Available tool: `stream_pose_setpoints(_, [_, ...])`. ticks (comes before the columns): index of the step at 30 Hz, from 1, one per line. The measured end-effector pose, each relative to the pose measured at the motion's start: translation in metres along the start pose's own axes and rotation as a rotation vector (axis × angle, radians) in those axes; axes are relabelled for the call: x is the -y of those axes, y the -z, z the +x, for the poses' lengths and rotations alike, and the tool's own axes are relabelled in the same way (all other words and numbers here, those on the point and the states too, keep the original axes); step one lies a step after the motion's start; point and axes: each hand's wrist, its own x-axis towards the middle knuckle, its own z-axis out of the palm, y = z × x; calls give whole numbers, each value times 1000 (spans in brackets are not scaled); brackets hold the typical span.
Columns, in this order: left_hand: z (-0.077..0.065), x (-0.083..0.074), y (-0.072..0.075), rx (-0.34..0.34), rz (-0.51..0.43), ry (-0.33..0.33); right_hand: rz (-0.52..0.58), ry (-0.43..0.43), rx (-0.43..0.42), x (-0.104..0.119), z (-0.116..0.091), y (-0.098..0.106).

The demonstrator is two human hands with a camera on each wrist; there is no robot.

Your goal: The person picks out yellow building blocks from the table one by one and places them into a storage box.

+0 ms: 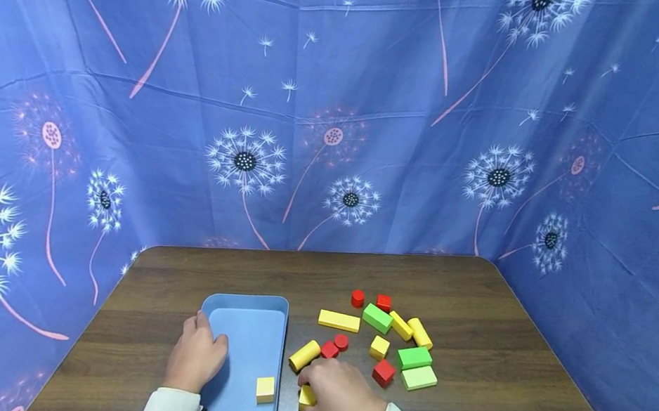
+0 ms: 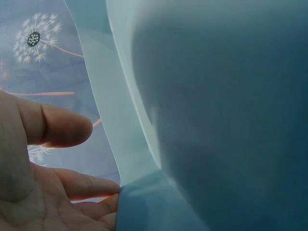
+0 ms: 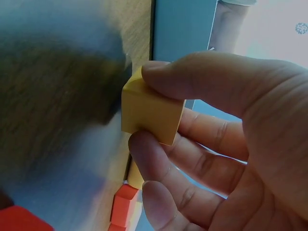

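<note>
My right hand point(image 1: 342, 396) pinches a yellow cube block point(image 3: 149, 108) between thumb and fingertips, just right of the blue tray point(image 1: 277, 397). The right wrist view shows the thumb on one side of the cube and a fingertip on the other. Another yellow cube point(image 1: 265, 390) sits inside the tray near its right wall. My left hand point(image 1: 195, 354) rests at the tray's left rim. In the left wrist view its fairly straight fingers point(image 2: 86, 185) touch the wall, and the thumb stands apart from it. Part of the held cube is hidden by my right hand in the head view.
Right of the tray lie a yellow cylinder point(image 1: 304, 356), a red cube point(image 1: 384, 373), a long yellow block point(image 1: 339, 321), a green block point(image 1: 414, 358) and several other red, yellow and green blocks. The wooden table point(image 1: 502, 373) backs onto a blue dandelion-patterned cloth point(image 1: 354, 81).
</note>
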Motion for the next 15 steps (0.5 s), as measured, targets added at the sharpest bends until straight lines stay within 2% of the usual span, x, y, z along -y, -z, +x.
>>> stream_pose_setpoints(15, [-1,3,-2,-22,-17,-13,32,-25,33,5,2,6])
